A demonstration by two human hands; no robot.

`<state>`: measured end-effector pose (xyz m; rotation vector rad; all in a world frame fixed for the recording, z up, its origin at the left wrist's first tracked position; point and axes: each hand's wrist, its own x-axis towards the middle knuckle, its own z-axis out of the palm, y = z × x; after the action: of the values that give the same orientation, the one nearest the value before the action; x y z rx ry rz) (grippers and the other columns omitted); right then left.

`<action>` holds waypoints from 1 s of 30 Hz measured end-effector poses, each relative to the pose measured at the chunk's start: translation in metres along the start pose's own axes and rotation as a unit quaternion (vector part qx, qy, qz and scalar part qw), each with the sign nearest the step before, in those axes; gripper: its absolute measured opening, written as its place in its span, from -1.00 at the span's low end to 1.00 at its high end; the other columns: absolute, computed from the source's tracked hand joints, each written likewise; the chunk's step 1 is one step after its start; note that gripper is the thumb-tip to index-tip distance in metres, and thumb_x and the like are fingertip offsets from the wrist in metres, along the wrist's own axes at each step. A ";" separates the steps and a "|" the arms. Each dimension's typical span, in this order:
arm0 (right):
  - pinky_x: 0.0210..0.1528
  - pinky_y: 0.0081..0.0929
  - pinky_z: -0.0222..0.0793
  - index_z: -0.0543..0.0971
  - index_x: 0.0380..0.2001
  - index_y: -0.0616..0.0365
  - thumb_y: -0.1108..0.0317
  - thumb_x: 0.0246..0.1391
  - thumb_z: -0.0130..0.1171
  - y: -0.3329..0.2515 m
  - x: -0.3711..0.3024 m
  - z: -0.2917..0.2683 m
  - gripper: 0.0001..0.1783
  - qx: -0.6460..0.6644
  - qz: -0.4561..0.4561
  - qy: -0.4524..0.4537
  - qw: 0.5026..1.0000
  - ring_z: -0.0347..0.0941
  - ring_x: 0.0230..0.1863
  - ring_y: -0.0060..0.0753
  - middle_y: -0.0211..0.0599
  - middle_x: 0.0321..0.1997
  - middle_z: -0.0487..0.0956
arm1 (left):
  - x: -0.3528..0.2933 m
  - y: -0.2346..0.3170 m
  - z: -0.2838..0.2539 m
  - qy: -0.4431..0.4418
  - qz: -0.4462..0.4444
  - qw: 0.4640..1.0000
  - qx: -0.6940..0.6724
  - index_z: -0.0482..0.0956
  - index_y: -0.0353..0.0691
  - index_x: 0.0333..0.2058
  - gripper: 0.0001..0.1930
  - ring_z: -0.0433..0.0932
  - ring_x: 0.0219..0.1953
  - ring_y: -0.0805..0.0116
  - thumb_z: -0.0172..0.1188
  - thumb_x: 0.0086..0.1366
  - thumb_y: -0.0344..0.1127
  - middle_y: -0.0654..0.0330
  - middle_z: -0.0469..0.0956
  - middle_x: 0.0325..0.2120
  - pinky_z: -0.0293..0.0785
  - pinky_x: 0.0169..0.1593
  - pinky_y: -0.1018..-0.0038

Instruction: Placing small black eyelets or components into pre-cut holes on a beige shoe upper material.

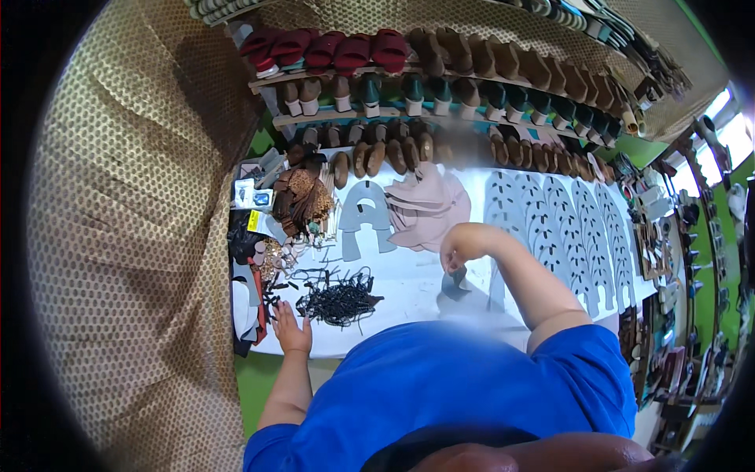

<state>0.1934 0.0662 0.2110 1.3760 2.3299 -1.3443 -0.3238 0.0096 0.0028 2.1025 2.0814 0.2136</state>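
Toward the surface's (409, 287) near edge, a grey piece (458, 293) was pinched in the right hand's (467, 244) grip, while black strips (342, 303) risked being scattered if brushed by the left hand's (293, 335) spread, unclenched grip.

Yellow label (253, 220): you find it on a pale packet (273, 227) at the left of the worktop (417, 275); its marks are too small for you to read.
White packet (263, 199): you see a blue patch on it; you can read no lettering.
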 end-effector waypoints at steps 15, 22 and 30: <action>0.32 0.24 0.09 0.51 0.16 0.00 0.11 0.12 0.19 0.059 0.119 0.136 -0.47 -0.119 -0.044 0.305 0.944 0.31 0.31 0.00 -0.12 0.29 0.44 | 0.004 0.000 0.010 0.025 -0.001 1.000 0.008 0.06 -0.20 0.42 -0.19 -0.09 0.50 0.03 0.19 0.27 -0.13 0.05 0.00 0.46 -0.19 0.49 0.10; 0.39 0.44 -0.26 0.27 0.39 -0.11 -0.05 0.19 0.08 0.080 0.089 0.206 -0.28 -0.232 -0.016 0.290 0.928 -0.06 0.53 0.11 -0.11 0.51 0.13 | 0.002 0.000 0.008 0.023 -0.004 1.000 0.012 -0.01 -0.18 0.44 -0.17 -0.11 0.50 0.00 0.16 0.29 -0.14 0.01 -0.09 0.48 -0.17 0.49 0.13; 0.35 0.64 -0.32 0.66 -0.16 -0.24 0.14 0.08 0.25 0.039 0.139 0.193 -0.76 -0.142 -0.019 0.349 0.926 0.09 0.47 -0.05 -0.32 0.33 0.37 | 0.003 -0.001 0.008 0.021 -0.008 1.000 -0.002 0.01 -0.17 0.44 -0.14 -0.11 0.51 0.02 0.19 0.26 -0.05 0.03 -0.07 0.48 -0.19 0.48 0.08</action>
<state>0.0820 0.0212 0.0015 1.9346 2.8194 -0.5046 -0.3228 0.0128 -0.0049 2.0955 2.1180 0.2627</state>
